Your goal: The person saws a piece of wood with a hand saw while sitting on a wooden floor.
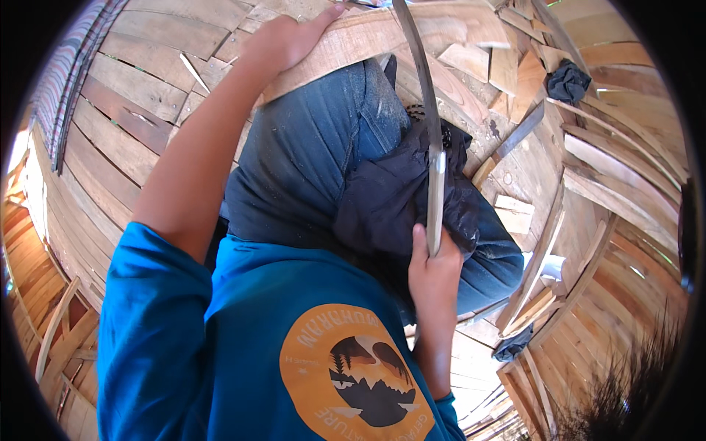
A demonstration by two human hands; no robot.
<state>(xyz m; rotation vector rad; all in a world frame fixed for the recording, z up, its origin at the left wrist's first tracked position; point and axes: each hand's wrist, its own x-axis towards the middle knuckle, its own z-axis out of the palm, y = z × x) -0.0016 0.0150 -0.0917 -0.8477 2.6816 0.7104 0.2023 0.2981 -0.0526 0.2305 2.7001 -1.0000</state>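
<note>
My left hand (282,45) grips a pale wooden board (346,45) at its left part, the thumb lying along the board's upper edge; the other fingers are mostly hidden. This board lies across the far side of my bent legs, in dark blue jeans. My right hand (435,273) is closed around the lower end of the long wooden handle (436,191) of a machete. Its narrow curved blade (421,59) points away from me and passes over the board in the picture; whether it touches the wood I cannot tell. A dark cloth (382,184) is bunched in my lap.
Beyond my right knee, another large knife (521,132) lies on the plank floor (147,33) among wood offcuts (467,60). A crumpled black bag or cloth (568,81) lies farther right. Curved wooden strips (621,195) are piled at right; a striped mat (70,81) is at far left.
</note>
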